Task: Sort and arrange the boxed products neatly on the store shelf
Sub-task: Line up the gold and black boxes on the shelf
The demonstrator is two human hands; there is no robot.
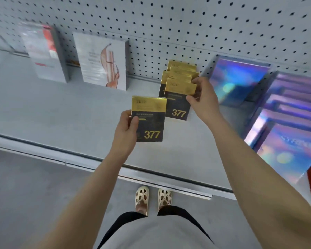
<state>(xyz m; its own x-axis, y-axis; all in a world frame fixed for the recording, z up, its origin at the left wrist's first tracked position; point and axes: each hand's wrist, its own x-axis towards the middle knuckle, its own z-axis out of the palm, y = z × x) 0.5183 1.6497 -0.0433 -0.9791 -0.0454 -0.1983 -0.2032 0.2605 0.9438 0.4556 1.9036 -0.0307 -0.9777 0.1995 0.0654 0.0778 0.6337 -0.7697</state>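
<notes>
A row of several black-and-gold "377" boxes (178,97) stands one behind another on the grey shelf (61,112), reaching back to the pegboard. My right hand (203,99) grips the right edge of the front boxes in that row, thumb on the front one. My left hand (126,130) holds one more black-and-gold "377" box (149,121) upright by its left edge, just in front and to the left of the row, above the shelf.
A white box with a pink figure (104,62) and a white-and-red box (43,51) stand at the back left. Iridescent purple boxes (284,112) fill the right side. The shelf's front rail (115,169) runs below my arms; my feet show beneath.
</notes>
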